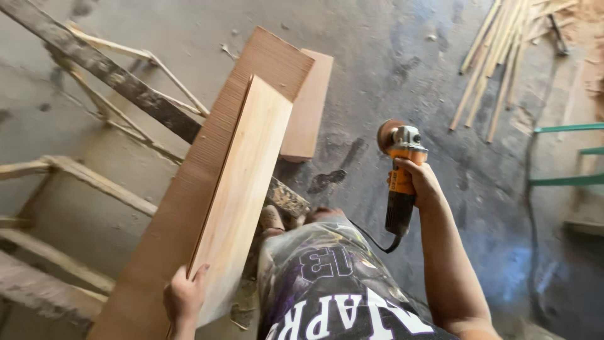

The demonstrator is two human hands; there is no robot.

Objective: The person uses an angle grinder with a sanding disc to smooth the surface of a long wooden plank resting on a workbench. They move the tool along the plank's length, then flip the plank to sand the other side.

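concrete floor and what rests on it

a grey concrete floor (402, 56), stained with dark patches and dusted with sawdust, carries everything here. a bundle of thin wooden strips (497, 50) lies on it at the upper right, with a heap of sawdust (591, 38) beside them at the edge. a rough wooden frame (69, 182) of pale slats stands on the left. a green metal frame (566, 154) stands at the right edge. small wood chips (229, 50) lie scattered near the top.
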